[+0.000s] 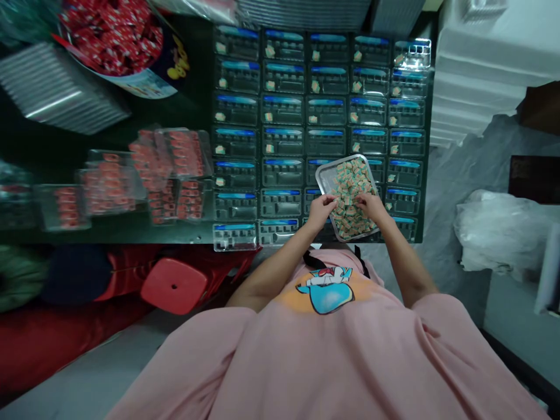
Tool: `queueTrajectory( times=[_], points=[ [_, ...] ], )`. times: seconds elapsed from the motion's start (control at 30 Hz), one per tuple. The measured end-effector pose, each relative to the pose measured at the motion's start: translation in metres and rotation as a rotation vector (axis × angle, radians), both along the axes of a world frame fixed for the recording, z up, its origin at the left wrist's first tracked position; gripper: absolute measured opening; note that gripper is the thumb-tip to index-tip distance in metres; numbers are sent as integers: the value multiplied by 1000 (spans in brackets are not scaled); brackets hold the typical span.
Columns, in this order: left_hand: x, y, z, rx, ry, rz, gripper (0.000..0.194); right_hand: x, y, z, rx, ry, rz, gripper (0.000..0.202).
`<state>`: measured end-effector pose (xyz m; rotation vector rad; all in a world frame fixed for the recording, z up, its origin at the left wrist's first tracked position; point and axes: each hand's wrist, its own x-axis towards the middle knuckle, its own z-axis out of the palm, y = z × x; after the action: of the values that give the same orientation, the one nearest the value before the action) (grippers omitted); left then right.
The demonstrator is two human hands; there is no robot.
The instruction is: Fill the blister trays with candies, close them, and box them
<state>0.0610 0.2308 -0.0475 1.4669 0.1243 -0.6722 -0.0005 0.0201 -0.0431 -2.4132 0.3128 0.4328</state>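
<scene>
We see the metal tray [326, 175] at the front of the desk [195, 114], set at a slant over some of the clear plastic trays [280, 203], and heaped with small pale pieces [350, 219] patched in orange and green. Our left hand [324, 208] is at the tray's left side, thumb and fingers drawn together at the edge of the heap; our right hand [370, 205] reaches in from the right, its fingers bent down onto the pieces. We cannot tell whether either hand has a piece pinched. Each piece looks light and blocky, probably firm with a little give, and unlikely to break, so we judge that a gentle pinch across two opposite sides suits it; in so loose a heap, neighbours may slide or tumble along. The metal tray looks stiff and perhaps smooth, best taken by its raised rim on opposite sides and kept level. The clear plastic trays, many with a blue pen [236, 196] along the top, look thin, slick and easily nudged, so we favour holding them by their edges.
</scene>
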Motion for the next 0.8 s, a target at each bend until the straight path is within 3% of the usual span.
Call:
queueTrajectory(
  times=[0.2, 0.5, 0.63, 0.8],
  points=[
    [0, 0, 0, 8, 16, 12, 18, 2, 7, 0, -173, -37, 75, 14],
    [0, -1, 2, -13, 41, 11, 21, -10, 7, 9, -73, -160, 43, 8],
    [0, 1, 4, -60, 53, 18, 22, -10, 23, 23, 101, -265, -162, 11],
    [1, 7, 11, -81, 85, 38, 24, 6, 67, 41, 491, -222, -296, 21]
  ],
)
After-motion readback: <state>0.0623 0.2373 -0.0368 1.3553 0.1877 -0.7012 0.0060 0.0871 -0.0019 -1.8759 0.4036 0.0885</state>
